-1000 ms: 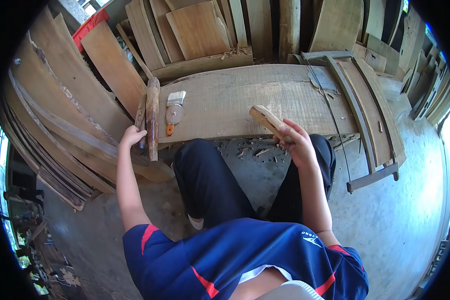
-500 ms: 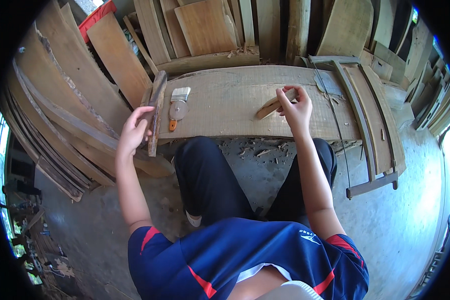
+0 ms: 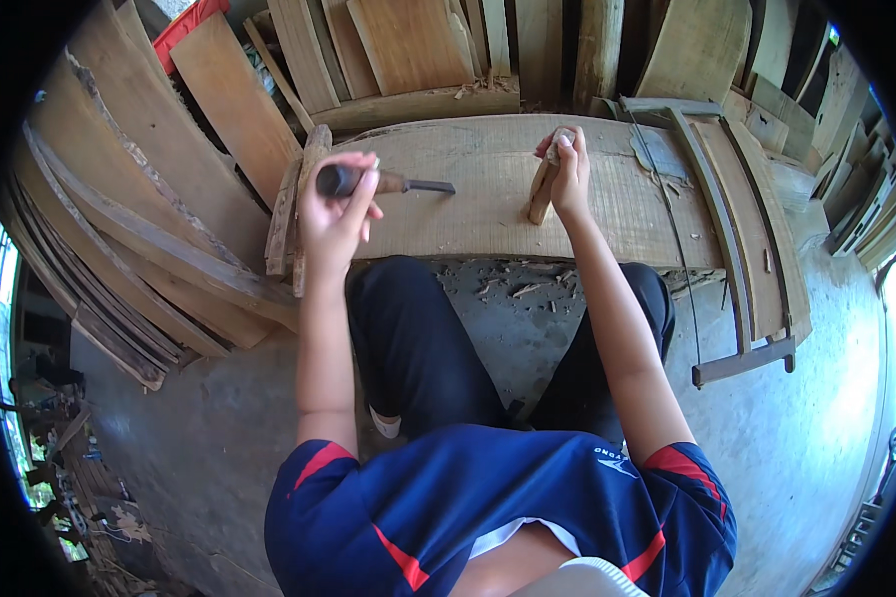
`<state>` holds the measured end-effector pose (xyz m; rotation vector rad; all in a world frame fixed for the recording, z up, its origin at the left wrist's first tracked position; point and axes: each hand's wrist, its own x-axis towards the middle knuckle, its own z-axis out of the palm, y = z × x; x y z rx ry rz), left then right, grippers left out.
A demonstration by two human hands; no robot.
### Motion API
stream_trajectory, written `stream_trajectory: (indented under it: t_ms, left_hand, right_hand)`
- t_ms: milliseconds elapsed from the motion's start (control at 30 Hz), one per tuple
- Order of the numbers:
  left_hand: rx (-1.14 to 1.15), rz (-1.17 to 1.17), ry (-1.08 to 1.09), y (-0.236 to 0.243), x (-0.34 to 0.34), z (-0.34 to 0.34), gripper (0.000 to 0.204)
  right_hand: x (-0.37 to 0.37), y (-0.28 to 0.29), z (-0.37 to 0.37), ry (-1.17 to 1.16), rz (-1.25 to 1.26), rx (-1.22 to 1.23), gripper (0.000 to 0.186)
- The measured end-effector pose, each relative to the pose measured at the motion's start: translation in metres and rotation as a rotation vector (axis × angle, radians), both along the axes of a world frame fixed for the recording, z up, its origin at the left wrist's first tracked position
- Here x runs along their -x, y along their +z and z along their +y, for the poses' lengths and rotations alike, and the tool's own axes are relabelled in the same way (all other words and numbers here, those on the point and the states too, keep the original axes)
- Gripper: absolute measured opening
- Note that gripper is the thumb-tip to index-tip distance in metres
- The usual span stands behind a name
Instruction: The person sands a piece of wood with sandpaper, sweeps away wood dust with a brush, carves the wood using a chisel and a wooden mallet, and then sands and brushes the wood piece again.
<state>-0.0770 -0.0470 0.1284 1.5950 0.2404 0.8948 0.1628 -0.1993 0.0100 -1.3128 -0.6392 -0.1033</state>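
Change: half a second ago the left hand (image 3: 336, 214) was at the strips of wood by the slab's left end; it has since lifted a chisel (image 3: 383, 182) and now holds it level over the slab. The right hand (image 3: 570, 171) has shifted its mallet from lying slanted to nearly upright.
Left hand: clenched round the chisel's dark handle, with the metal blade pointing right, above the wood and not touching it as far as can be seen.
Right hand: grasping a wooden mallet (image 3: 545, 185), whose lower end rests on or just above the slab.
Slab: a broad, pale wooden slab (image 3: 488, 214) serves as worktop across the person's knees; wood chips lie on the concrete floor (image 3: 796, 438) below.
Around: planks (image 3: 169, 189) lean at the left and behind, and a grey frame (image 3: 732, 249) lies over the slab's right end.
Risk: the blade points toward the right hand, so a slip could likely drive it into the fingers. The slab seems unclamped, and a hard blow may shift it.
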Motion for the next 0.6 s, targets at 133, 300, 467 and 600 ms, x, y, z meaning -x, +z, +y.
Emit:
stream_trajectory:
  t_ms: [133, 300, 467, 600]
  left_hand:
    - [-0.68, -0.326, 0.321, -0.017, -0.06, 0.024, 0.012]
    - [-0.088, -0.364, -0.021, -0.018, -0.104, -0.002, 0.015]
    - [0.059, -0.536, -0.115, 0.009, -0.107, -0.044, 0.015]
    - [0.167, -0.534, -0.124, 0.019, -0.112, -0.068, 0.013]
  right_hand:
    - [0.0, -0.003, 0.01, 0.039, 0.018, -0.192, 0.024]
    - [0.002, -0.003, 0.009, 0.033, 0.011, -0.162, 0.024]
    - [0.0, -0.005, 0.007, 0.014, 0.014, -0.191, 0.024]
    - [0.006, -0.001, 0.006, -0.023, 0.017, -0.166, 0.025]
